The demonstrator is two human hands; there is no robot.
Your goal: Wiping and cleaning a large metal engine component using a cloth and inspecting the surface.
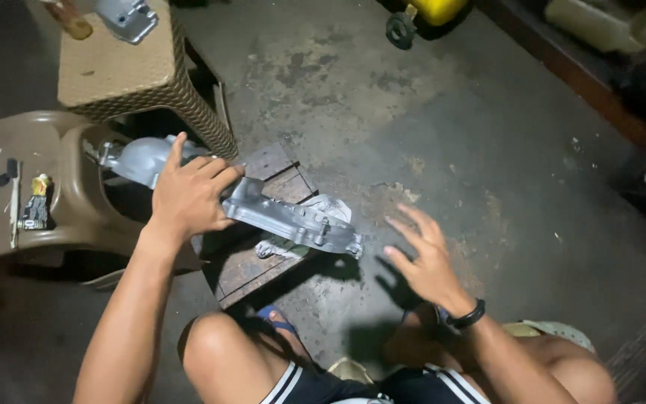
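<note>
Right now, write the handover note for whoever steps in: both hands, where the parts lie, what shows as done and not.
Left hand: gripping the grey metal casing, holding it tilted over the wooden block.
Right hand: open, fingers spread, empty, above the concrete floor, apart from the casing.
Nearby: a second grey metal part on the woven stool; small tools on the brown plastic chair.
Done: casing lifted in hand. Not yet: the right hand has not touched it.

Silver-grey engine casing (pixel 285 213); tan, seemingly woven stool (pixel 125 71).
</note>
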